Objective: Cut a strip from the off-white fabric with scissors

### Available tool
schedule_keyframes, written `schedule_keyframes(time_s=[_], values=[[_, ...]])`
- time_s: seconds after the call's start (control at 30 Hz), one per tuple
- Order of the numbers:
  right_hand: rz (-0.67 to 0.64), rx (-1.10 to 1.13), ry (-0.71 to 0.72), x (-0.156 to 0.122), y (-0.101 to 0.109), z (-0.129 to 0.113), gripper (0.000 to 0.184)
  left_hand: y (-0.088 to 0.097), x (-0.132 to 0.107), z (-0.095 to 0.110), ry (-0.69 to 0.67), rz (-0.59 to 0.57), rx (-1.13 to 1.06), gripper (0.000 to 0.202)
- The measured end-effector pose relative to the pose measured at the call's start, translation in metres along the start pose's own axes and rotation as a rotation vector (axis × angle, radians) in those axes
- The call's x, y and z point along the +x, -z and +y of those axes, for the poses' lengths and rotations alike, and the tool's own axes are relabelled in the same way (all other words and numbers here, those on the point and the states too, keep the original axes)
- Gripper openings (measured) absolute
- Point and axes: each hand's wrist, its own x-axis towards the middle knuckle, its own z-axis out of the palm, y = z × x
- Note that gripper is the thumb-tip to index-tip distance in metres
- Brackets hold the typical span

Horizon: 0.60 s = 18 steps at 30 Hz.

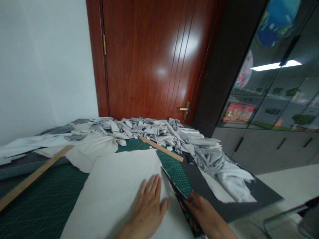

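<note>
A large sheet of off-white fabric [114, 186] lies on a green cutting mat [50, 199]. My left hand [149, 205] rests flat on the fabric, its fingers stretched forward and the thumb out to the side. In my right hand [199, 209] is a pair of dark scissors [175, 189]. Their blades point away from me along the right edge of the fabric, with the tip near its upper right corner. My right fingers wrap round the handles, which are partly hidden. Whether the blades are parted is hard to make out.
One wooden ruler [37, 177] lies at the left, another wooden ruler [161, 148] behind the fabric. Heaps of grey and white fabric scraps [159, 129] line the table's back and right side. Beyond stand a brown door [149, 59] and a dark cabinet [264, 146]; a chair [286, 214] is at lower right.
</note>
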Motion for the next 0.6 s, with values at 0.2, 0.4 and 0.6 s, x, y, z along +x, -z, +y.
schedule_keyframes(time_s=[0.2,0.4,0.6], values=[[0.007,-0.005,0.021,0.0001,-0.0023,0.001,0.025,-0.0007,0.0018,-0.0005,-0.005,-0.002,0.031,0.067],[-0.008,-0.022,0.023,-0.0019,-0.0031,-0.0009,0.025,0.0002,0.0016,-0.0006,-0.008,-0.007,0.029,0.068],[-0.012,-0.04,0.022,-0.002,-0.002,-0.0025,0.023,0.0007,0.0021,-0.0007,-0.007,-0.005,0.001,0.068]])
